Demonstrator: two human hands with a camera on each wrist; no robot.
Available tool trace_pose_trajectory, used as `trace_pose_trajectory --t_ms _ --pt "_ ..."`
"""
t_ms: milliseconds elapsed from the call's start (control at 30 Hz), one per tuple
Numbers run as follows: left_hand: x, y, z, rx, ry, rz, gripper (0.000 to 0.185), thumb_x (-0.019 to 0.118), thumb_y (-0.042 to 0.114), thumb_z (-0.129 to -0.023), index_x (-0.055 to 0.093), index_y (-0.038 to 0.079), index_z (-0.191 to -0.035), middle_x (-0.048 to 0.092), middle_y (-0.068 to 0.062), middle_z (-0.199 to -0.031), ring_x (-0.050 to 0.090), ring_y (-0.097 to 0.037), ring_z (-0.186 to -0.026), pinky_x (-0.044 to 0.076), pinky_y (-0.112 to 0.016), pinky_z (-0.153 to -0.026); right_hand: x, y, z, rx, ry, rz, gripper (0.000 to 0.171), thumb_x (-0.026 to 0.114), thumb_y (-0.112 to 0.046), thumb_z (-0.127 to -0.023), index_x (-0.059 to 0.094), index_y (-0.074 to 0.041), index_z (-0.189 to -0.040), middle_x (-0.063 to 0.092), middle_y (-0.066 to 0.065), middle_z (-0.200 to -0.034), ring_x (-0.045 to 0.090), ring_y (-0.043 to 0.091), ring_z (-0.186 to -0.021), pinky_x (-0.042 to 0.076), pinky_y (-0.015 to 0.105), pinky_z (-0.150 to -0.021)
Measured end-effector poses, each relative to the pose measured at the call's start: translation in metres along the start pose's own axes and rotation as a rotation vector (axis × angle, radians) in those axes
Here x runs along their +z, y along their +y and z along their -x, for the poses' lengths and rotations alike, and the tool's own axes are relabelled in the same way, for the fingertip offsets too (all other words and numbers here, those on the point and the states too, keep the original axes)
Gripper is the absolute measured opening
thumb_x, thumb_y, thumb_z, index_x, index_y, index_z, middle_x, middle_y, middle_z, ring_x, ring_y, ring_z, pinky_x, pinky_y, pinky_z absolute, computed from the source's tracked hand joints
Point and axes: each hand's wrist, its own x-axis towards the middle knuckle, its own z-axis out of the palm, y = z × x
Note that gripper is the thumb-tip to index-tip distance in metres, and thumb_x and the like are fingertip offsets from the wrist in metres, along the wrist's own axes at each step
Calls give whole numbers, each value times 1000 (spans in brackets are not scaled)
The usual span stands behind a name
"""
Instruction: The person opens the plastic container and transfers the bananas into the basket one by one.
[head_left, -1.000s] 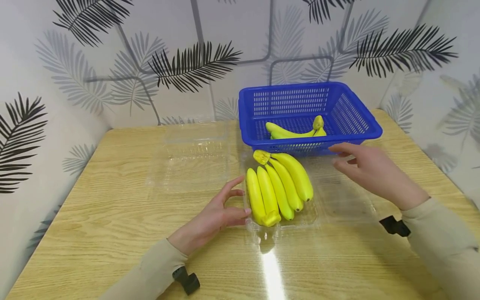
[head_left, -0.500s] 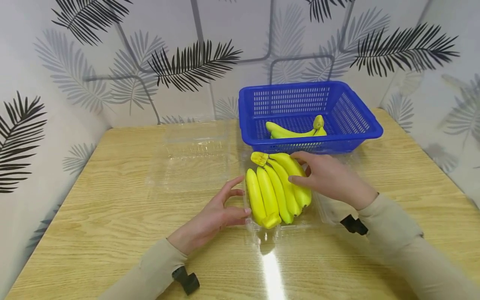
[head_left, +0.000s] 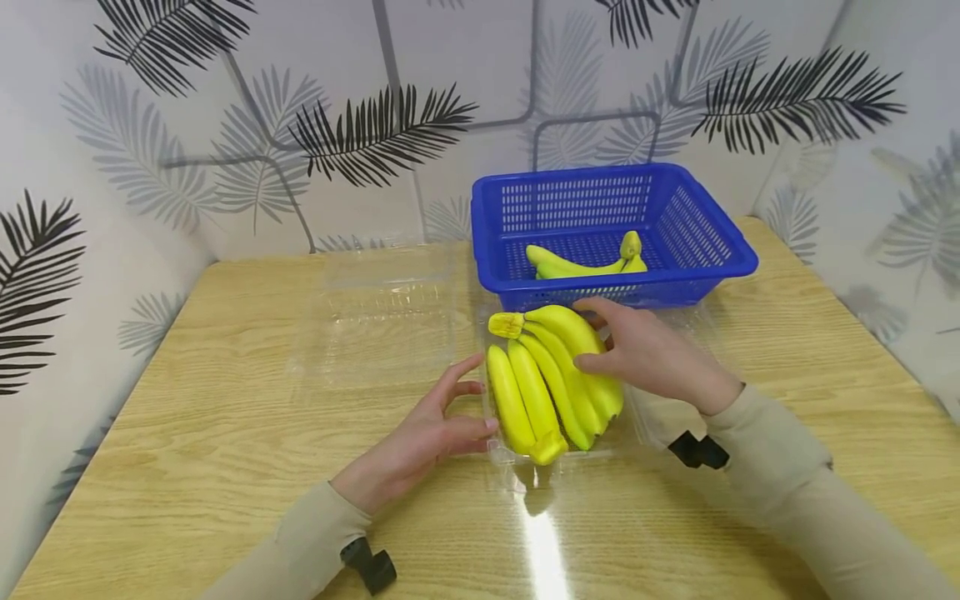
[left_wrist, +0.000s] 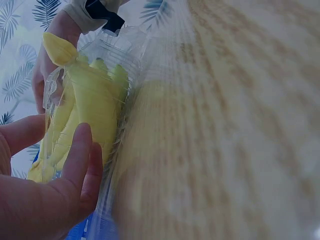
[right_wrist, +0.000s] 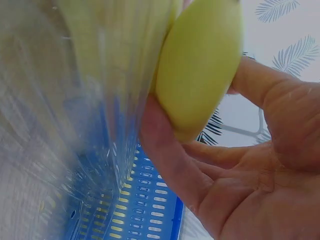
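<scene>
Two bunches of yellow bananas lie side by side in a clear plastic container (left_wrist: 132, 39). My right hand (head_left: 647, 352) grips the right-hand bunch (head_left: 564, 332) by its outer banana, thumb on top and fingers at the far side. In the right wrist view, the fingers and thumb close round that banana (right_wrist: 197, 70) beside the clear wall. The left-hand bunch (head_left: 512, 400) has its stem toward the front. My left hand (head_left: 420, 433) rests against the container's left side, its fingers spread along the wall; in the left wrist view, fingertips (left_wrist: 80, 137) touch the plastic.
A blue slotted basket (head_left: 600, 287) with more bananas (head_left: 573, 268) stands behind the container, against the leaf-patterned wall. Another clear plastic container (head_left: 386, 333) lies at the left. A flat clear part (head_left: 663, 421), seemingly the lid, extends right of the filled container on the wooden table (head_left: 225, 450).
My right hand has come from the right onto the right-hand bunch and gripped it. The bunches have shifted slightly left and toward the front. My left hand has stayed put.
</scene>
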Motion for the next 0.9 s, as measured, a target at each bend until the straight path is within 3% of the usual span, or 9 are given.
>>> trace_pose_trajectory --t_ms 100,367,633,900 --pt "0 0 0 2 1 2 85 71 4 -88 26 36 -153 26 -16 -147 66 -30 -98 54 -42 -91 -3 0 1 -11 14 -26 64 71 -27 -90 44 -3 -142 63 16 -121 62 29 -106 56 43 -85" --pt "1 1 1 -1 0 6 85 71 4 -88 26 36 -153 25 -15 -147 65 -31 -100 53 -42 -92 -11 1 2 -49 76 -79 52 72 -24 -89 54 -8 -135 65 15 -118 64 30 -102 54 46 -86" --pt "0 0 3 0 3 4 85 71 4 -87 27 36 -153 26 -16 -147 66 -30 -97 53 -42 -91 -29 -4 11 -54 154 -106 50 71 -24 -91 54 -13 -137 65 14 -116 65 28 -98 56 45 -82" --pt "1 0 2 1 4 5 86 71 3 -87 26 35 -153 27 -16 -146 65 -30 -98 54 -42 -91 -55 -4 18 -69 278 -164 50 70 -20 -92 52 -10 -138 62 18 -122 63 34 -102 54 50 -86"
